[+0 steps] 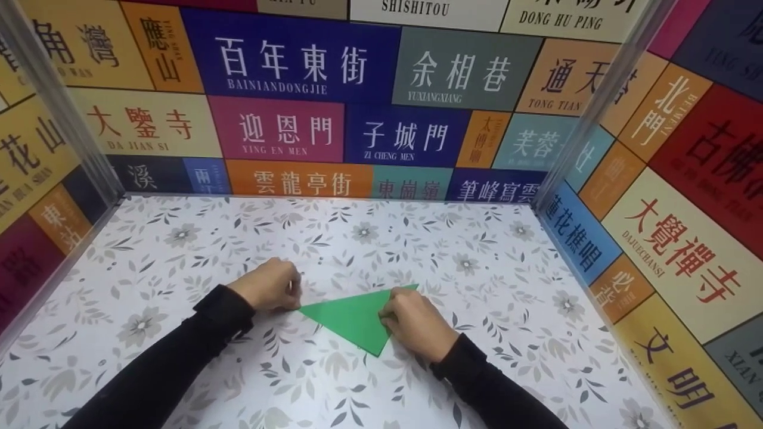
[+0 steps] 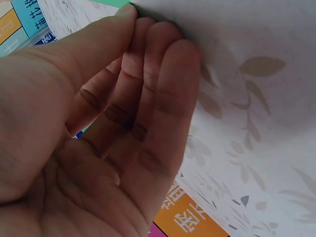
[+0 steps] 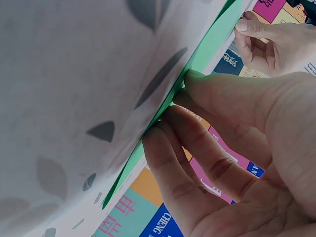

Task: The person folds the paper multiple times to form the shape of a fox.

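Note:
A green sheet of paper, folded into a triangle, lies on the patterned tabletop. At its left corner my left hand pinches the tip; in the left wrist view only a sliver of green paper shows beyond the thumb. My right hand is at the paper's right side and covers part of that edge. Seen from the right wrist, the thumb presses on the green paper and the curled fingers meet its edge, so the paper is pinched there.
The white tabletop carries a grey leaf and flower print. Upright panels with colourful Chinese sign prints enclose it: a back panel, a right panel and a left panel. Clear strips run up the corners.

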### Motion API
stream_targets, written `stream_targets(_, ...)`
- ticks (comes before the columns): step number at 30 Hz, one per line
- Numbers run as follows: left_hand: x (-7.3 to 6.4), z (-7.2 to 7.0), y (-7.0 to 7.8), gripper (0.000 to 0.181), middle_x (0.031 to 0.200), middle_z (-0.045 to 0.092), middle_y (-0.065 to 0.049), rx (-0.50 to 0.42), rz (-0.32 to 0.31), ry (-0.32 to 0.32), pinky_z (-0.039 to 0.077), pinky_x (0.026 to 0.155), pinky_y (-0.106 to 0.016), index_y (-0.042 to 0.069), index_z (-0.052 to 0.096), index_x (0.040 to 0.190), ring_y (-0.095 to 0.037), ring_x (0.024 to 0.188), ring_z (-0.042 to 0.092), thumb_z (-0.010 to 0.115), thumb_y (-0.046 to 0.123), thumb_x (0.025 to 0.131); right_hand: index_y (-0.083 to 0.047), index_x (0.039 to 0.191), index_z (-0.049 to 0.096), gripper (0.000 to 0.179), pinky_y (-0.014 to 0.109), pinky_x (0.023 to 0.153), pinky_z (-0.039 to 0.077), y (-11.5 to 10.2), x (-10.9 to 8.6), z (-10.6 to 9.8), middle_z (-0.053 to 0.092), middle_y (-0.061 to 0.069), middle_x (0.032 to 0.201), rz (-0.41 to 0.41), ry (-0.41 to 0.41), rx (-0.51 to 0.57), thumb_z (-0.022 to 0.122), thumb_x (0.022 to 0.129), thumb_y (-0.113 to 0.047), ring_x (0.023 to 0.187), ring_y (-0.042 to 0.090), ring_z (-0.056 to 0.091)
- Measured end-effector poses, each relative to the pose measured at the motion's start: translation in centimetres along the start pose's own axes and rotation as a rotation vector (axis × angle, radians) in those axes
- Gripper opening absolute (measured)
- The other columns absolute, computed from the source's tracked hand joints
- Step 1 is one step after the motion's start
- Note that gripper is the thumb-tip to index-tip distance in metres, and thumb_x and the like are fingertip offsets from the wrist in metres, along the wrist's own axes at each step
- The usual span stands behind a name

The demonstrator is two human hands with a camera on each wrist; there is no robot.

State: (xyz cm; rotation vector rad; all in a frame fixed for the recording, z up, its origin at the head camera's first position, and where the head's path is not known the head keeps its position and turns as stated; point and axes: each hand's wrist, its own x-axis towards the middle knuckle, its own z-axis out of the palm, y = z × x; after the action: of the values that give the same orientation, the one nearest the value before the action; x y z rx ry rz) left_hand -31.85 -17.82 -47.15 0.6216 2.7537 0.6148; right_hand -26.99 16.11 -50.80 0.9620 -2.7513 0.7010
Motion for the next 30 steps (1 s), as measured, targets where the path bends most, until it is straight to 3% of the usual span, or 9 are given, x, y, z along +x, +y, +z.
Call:
stream_targets(16, -0.15, -0.22, -0.20, 0.010, 0.085, 0.078, -0.005, -0.044, -0.026, -0.043, 0.055, 0.069, -0.028, 0.008, 0.083, 0.093, -0.015, 0.074, 0.065, 0.093, 0.008, 0.093, -0.001, 0.105, 0.091, 0.013, 0.038, 0.087, 0.071, 0.09, 0.04, -0.11, 0.076, 0.008, 0.094, 0.003, -0.005, 0.013, 0.089, 0.093, 0.005, 0.093, 0.028, 0.080)
stream_targets(30, -0.59, -0.13, -0.43, 0.011, 0.085, 0.077, -0.005, -0.028, -0.059, -0.017, 0.054, 0.071, -0.029, 0.008, 0.082, 0.093, -0.015, 0.075, 0.065, 0.093, 0.009, 0.095, -0.001, 0.104, 0.091, 0.012, 0.039, 0.086, 0.071, 0.11, 0.06, -0.04, 0.077, 0.008, 0.094, -0.007, 0.002, 0.000, 0.089, 0.093, 0.004, 0.093, 0.028, 0.080)
